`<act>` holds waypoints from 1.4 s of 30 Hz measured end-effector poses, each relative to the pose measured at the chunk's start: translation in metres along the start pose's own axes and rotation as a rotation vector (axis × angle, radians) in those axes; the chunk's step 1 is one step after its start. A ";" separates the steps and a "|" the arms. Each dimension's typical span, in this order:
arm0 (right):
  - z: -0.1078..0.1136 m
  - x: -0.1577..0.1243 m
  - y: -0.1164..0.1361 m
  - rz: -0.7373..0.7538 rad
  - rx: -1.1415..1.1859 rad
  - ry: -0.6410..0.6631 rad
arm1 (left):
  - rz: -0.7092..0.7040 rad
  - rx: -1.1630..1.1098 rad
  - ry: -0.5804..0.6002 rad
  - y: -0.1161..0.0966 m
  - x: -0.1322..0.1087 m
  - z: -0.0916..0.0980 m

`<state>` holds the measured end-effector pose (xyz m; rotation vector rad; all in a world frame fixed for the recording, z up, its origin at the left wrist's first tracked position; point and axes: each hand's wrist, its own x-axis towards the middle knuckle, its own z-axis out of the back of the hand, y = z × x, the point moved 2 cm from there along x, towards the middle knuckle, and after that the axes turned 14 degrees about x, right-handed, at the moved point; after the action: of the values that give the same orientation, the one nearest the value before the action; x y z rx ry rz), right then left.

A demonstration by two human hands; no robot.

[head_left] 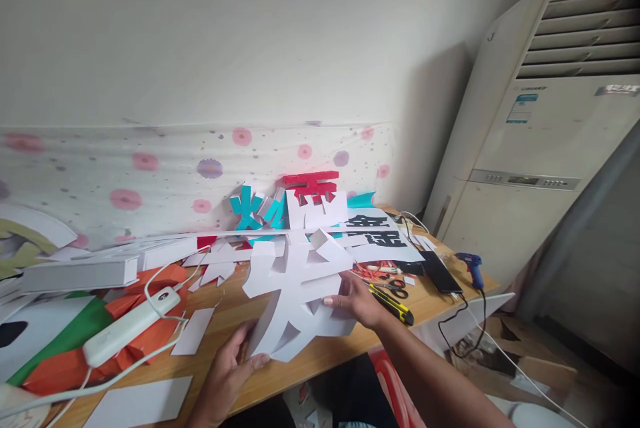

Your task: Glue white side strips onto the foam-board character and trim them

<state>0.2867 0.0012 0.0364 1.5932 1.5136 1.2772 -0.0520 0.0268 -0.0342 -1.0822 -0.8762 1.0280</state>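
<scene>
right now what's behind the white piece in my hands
Behind the white piece, a red shape and turquoise pieces show near the patterned sheet. What lies directly behind its body is hidden.

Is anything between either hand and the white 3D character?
Nothing visible: the left hand grips the white 3D character at its near left edge; the right hand holds its right side. The yellow utility knife lies off to the right.

Wooden table carrying scissors, a yellow-black cutter, blue glue gun
</scene>
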 end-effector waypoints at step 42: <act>-0.015 -0.028 -0.036 -0.282 0.626 -0.150 | -0.273 0.087 -0.367 -0.095 -0.053 -0.034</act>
<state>0.2617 -0.0228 0.0028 1.7023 2.0731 0.5351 -0.0152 -0.0460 0.0449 -0.6851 -1.2256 1.0381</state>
